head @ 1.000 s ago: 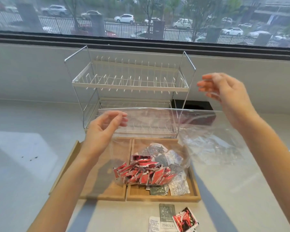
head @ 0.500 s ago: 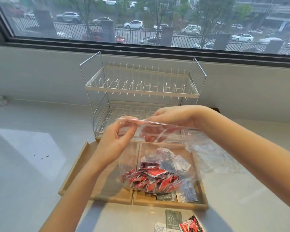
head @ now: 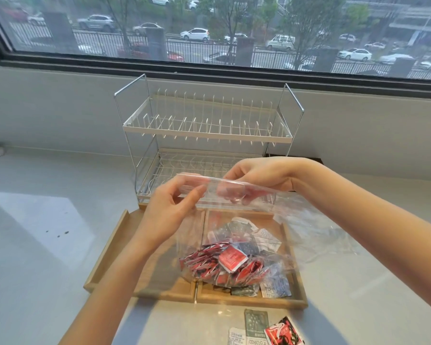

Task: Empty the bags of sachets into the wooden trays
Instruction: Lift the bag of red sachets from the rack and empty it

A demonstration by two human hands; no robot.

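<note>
A clear plastic zip bag (head: 237, 220) hangs above the wooden trays, its bottom full of red sachets (head: 224, 265). My left hand (head: 169, 207) pinches the left end of the bag's top strip. My right hand (head: 256, 178) grips the top edge from behind, fingers curled over it. Two wooden trays sit side by side beneath: the left tray (head: 110, 250) shows bare wood, the right tray (head: 296, 277) holds dark and white sachets (head: 249, 235) under the bag.
A two-tier white wire dish rack (head: 204, 130) stands right behind the trays against the wall. An empty crumpled clear bag (head: 319, 235) lies right of the trays. Three loose sachets (head: 264, 329) lie on the white counter near the front edge.
My right hand came down from the upper right and took hold of the bag's top edge. The left hand kept its pinch, and the view shifted slightly left.
</note>
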